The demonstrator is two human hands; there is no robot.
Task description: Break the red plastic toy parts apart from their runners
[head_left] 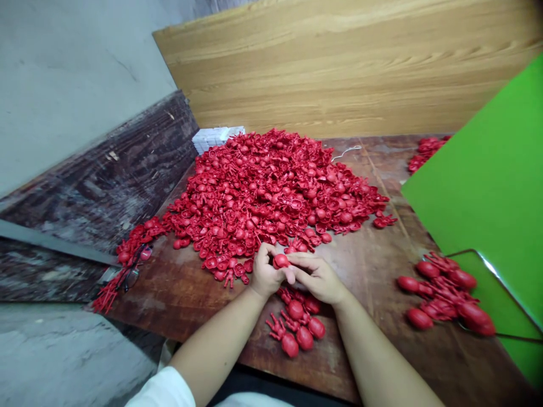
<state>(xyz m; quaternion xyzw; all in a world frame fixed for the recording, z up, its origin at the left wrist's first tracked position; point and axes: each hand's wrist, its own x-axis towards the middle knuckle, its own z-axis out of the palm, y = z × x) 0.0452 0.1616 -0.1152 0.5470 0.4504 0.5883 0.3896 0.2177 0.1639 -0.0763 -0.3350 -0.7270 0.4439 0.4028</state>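
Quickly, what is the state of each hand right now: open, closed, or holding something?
Left hand: closed on a red plastic part.
Right hand: fingers pinched on the same red plastic part.

Left hand (265, 275) and right hand (319, 278) meet, fingers pinched.

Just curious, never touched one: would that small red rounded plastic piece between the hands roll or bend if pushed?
Probably light: the small red rounded plastic piece sits pinched between the left hand and right hand. Likely stiff: the heaped red plastic parts keep their shapes. Its round body might roll on the brown wooden table.
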